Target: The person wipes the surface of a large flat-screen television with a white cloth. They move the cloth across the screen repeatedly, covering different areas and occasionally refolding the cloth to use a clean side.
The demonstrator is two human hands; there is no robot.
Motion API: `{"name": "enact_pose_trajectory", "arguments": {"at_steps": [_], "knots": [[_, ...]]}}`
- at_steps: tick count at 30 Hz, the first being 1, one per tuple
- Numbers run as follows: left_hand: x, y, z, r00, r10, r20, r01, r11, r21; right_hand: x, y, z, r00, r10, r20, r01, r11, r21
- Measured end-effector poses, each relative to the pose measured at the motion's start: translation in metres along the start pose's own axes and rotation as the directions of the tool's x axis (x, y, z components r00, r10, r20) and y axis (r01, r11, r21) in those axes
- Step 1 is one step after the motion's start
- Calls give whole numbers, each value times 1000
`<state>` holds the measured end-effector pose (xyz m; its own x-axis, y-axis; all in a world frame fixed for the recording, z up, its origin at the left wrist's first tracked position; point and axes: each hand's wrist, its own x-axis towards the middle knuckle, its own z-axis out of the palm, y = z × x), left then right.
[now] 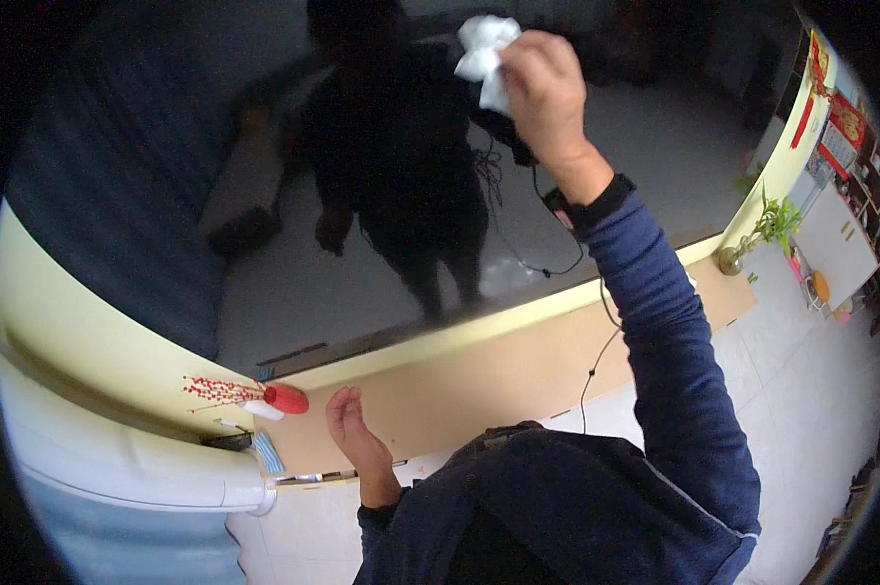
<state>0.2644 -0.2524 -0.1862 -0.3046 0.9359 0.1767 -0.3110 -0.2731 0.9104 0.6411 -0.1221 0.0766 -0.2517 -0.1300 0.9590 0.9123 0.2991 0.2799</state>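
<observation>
My right hand (550, 95) grips a crumpled white cloth or tissue (487, 55) against the upper part of a large glossy black television screen (381, 183). The cloth's loose folds stick out to the left of my fingers. Dark reflections of a person and the room fill the screen. Lower down, my left hand (356, 431) hangs free with nothing in it, its fingers loosely bent. It hovers over a tan, wood-coloured low cabinet top (476, 387), close to a red vase (286, 399) holding sprigs of red berries (224, 390).
A black cable (593, 371) runs down past my right sleeve across the cabinet. A glass vase with a green plant (732, 257) stands at its right end. A tall white rounded appliance (140, 461) is at left. Beyond the plant stands a white cabinet (835, 241).
</observation>
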Motion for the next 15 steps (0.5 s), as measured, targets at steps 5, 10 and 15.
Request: {"name": "enact_pose_trajectory", "arguments": {"at_steps": [5,10,15], "knots": [[1,0,-5,1000,3,12,-3,1000,-3,-44,-60,14,960,-182,214,133,966,223],[2,1,-9,1000,3,14,-2,1000,-24,-78,-99,11,699,-569,433,415,816,403],[2,1,-8,1000,8,4,-8,1000,-19,35,-46,24,845,-458,278,449,888,97]]}}
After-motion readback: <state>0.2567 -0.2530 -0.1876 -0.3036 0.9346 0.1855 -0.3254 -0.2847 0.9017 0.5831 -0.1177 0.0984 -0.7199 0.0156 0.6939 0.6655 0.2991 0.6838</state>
